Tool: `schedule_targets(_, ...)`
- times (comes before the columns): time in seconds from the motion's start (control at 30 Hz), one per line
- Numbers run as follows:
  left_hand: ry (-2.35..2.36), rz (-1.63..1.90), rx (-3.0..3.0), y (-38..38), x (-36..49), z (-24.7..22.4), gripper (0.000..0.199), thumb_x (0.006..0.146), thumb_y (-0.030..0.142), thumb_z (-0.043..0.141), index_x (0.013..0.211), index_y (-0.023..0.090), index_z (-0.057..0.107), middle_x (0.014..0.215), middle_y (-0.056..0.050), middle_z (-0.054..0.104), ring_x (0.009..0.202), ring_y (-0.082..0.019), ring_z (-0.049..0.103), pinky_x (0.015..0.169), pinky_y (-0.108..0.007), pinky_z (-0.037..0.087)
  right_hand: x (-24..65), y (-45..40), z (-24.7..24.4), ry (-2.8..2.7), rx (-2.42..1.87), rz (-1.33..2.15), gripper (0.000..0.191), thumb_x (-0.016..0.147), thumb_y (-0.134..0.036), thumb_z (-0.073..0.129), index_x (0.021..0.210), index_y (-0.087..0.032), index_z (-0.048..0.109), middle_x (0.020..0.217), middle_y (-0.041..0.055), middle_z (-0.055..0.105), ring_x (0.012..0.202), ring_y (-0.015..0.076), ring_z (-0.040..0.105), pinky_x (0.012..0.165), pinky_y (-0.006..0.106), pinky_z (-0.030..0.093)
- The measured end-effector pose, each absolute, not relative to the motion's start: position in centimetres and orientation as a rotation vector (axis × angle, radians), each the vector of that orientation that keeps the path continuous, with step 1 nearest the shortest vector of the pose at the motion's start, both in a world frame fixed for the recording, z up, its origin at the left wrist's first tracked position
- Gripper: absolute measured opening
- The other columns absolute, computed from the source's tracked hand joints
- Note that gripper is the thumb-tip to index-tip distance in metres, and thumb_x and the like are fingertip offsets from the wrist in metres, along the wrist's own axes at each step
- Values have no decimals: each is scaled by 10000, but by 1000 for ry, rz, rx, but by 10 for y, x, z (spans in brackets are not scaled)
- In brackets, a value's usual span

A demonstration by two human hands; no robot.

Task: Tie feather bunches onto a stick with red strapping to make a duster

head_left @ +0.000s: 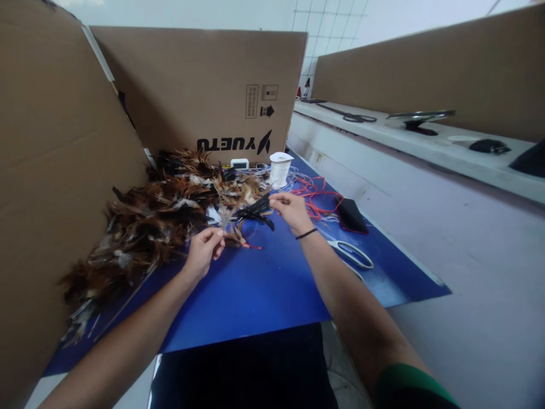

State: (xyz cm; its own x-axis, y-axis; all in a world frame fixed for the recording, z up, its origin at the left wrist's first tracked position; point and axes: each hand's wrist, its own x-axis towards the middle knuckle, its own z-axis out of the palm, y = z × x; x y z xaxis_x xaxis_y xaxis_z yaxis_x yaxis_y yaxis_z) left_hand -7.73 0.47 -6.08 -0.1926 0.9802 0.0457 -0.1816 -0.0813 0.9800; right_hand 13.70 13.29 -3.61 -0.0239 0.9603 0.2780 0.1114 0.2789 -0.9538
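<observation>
Mottled brown, black and white across the feather pile (157, 216); solid blue over the tabletop (255, 295).
Glossy black on the feathers (255, 211) in front; plain tan on the cardboard panel (191, 74), with black for the lettering (234, 144); bright red along the tangled cord (315, 196); white on the spool (280, 171) and around the scissor handles (352, 254); black with a red edge on the phone (352, 216); black for the wristband (306, 233); green on the sleeve (411, 382); dark grid lines over the pale wall (326, 25).

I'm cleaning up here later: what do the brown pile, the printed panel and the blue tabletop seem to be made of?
Brown pile: feathers, mostly matte, with wispy edges, pale quills.
Printed panel: likely matte cardboard, plain brown with box markings.
Blue tabletop: perhaps plastic or paint, smooth with a pale sheen at right.
</observation>
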Motion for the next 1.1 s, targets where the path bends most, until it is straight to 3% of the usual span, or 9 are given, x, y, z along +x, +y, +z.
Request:
schedule_targets(0.23, 1180, 1517, 1004, 4, -76, -74, 295, 734, 423, 702, 767, 136, 643, 562, 36, 521, 390, -38, 408, 333, -152, 271, 109, 213, -28, -1885, -1592, 459, 279, 806, -251, 593, 1034, -131, 697, 991, 102, 727, 918, 199, 662, 844, 315, 496)
schedule_targets(0.37, 1203, 1526, 978, 5, -75, -76, 294, 755, 431, 683, 775, 141, 643, 570, 34, 523, 393, -38, 406, 336, -153, 274, 74, 241, -40, -1992, -1658, 425, 515, 790, -382, 654, 1231, -120, 605, 1134, 173, 685, 1050, 288, 633, 917, 405, 471)
schedule_targets(0.43, 1213, 1528, 966, 6, -75, -77, 298, 755, 440, 681, 774, 145, 643, 568, 35, 519, 396, -39, 405, 340, -153, 275, 59, 249, -46, -2062, -1676, 393, 573, 762, -361, 687, 1271, -122, 575, 1165, 194, 668, 1072, 312, 623, 925, 423, 463)
schedule_targets(0.57, 1239, 1518, 948, 9, -75, -78, 309, 750, 458, 683, 770, 152, 644, 571, 35, 520, 403, -39, 405, 346, -154, 276, 28, 256, -49, -2145, -1639, 329, 353, 787, -138, 598, 1131, -130, 674, 1122, 190, 686, 1067, 283, 627, 948, 367, 446)
schedule_targets(0.67, 1263, 1511, 944, 12, -75, -79, 310, 753, 464, 680, 769, 156, 643, 571, 38, 516, 402, -40, 400, 344, -157, 275, 6, 251, -45, -2151, -1536, 280, 364, 823, -74, 479, 1113, -136, 691, 1118, 175, 689, 1085, 263, 617, 970, 337, 428)
schedule_targets(0.9, 1291, 1515, 924, 14, -76, -81, 305, 762, 462, 678, 777, 160, 640, 579, 39, 513, 405, -39, 403, 343, -157, 268, -20, 230, -43, -2196, -992, 261, 392, 859, -58, 405, 1131, -131, 678, 1166, 108, 685, 1093, 203, 608, 1016, 296, 409)
schedule_targets(1.0, 1298, 1498, 933, 14, -75, -81, 293, 771, 453, 672, 768, 161, 641, 580, 39, 512, 407, -40, 405, 344, -157, 274, -12, 230, -33, -2076, -832, 409, 357, 844, -75, 449, 1096, -152, 691, 1122, 68, 709, 1046, 180, 638, 1001, 304, 435)
schedule_targets(1.1, 1302, 1486, 936, 14, -75, -81, 286, 782, 445, 664, 777, 159, 645, 582, 37, 512, 409, -40, 408, 348, -156, 281, 6, 244, -15, -2090, -710, 577, 383, 820, -128, 536, 1183, -183, 646, 1118, 48, 709, 1022, 180, 651, 944, 324, 478)
